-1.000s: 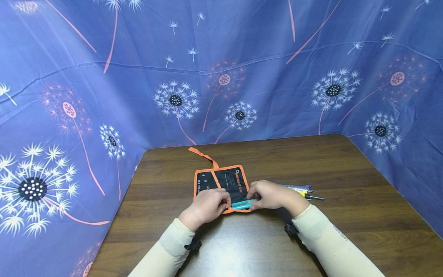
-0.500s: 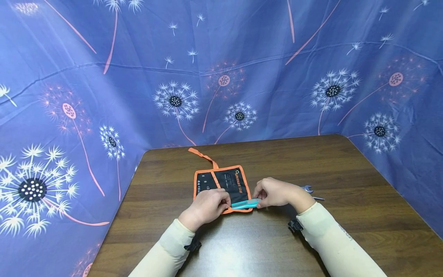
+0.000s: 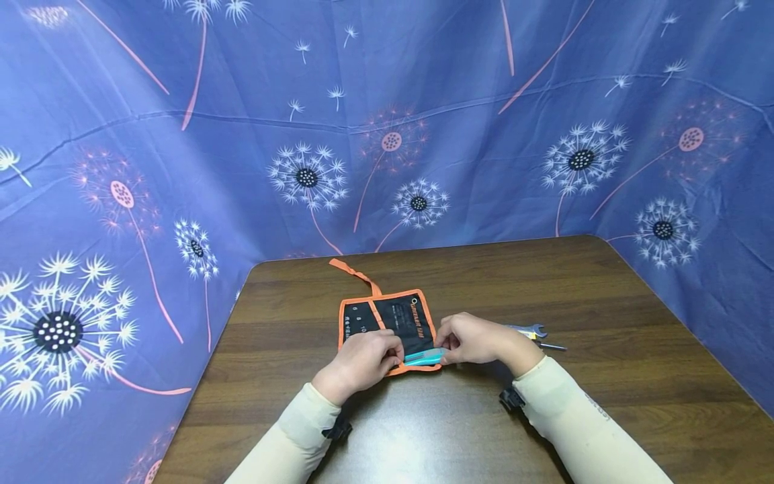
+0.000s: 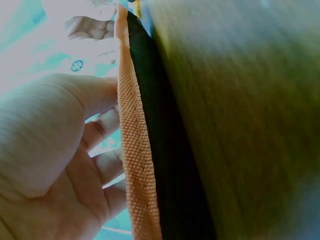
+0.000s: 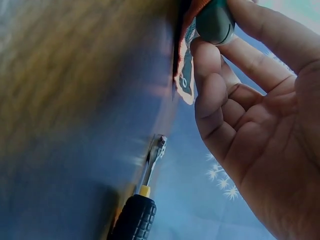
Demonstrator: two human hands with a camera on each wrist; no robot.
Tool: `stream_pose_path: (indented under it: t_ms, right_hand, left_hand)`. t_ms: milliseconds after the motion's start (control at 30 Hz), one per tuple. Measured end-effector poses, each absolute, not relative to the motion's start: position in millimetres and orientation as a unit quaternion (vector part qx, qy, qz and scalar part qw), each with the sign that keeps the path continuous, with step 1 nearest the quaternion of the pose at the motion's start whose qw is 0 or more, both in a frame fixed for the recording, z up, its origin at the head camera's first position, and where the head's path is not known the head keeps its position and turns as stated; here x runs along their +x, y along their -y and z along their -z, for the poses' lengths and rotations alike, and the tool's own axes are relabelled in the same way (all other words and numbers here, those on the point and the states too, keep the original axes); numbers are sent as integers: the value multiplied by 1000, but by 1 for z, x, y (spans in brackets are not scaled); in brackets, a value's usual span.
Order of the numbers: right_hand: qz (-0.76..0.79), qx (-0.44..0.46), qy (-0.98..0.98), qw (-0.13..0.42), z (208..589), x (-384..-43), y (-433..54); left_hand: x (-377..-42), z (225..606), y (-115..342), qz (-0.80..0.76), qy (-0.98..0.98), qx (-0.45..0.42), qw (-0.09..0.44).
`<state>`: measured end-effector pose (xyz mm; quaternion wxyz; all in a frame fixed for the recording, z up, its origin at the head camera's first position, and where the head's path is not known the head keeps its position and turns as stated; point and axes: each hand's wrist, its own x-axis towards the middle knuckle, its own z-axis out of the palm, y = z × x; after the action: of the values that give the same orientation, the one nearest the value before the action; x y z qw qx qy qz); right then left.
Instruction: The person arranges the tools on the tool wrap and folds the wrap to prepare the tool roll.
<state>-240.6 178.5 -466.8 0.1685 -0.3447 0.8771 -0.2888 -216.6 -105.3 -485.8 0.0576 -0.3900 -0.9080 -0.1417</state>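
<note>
A black tool roll (image 3: 410, 319) with orange trim lies on the table in the head view, its pocket toward the person. My left hand (image 3: 363, 359) pinches the pocket's orange edge (image 4: 134, 130), thumb on the near side and fingers behind it. Along that pocket lies a teal-and-grey utility knife (image 3: 423, 357), partly inside it. Its rounded outer end (image 5: 215, 22) is pinched between the thumb and fingers of my right hand (image 3: 474, 339). The knife's inner end is hidden by the pocket and my left hand.
Right of the roll, partly behind my right hand, lie an open-end wrench (image 3: 535, 330) and a screwdriver (image 3: 553, 347); the right wrist view shows a black ridged handle (image 5: 135, 217). An orange strap (image 3: 357, 271) trails behind the roll. A blue dandelion-print cloth (image 3: 484, 154) hangs around the table.
My right hand drew the knife a little to the right, then shifted back left, so less of it sticks out than half a second ago. My left hand stays put.
</note>
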Motion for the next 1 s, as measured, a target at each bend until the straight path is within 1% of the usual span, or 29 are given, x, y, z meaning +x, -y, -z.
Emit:
stream_pose_path:
  t_ms: [400, 1000]
  right_hand:
    - [285, -339, -881, 168, 472, -240, -174]
    - [252, -366, -883, 153, 473, -243, -150]
  left_hand:
    - [-217, 488, 104, 137, 907, -393, 60]
    - [-217, 486, 104, 123, 910, -392, 62]
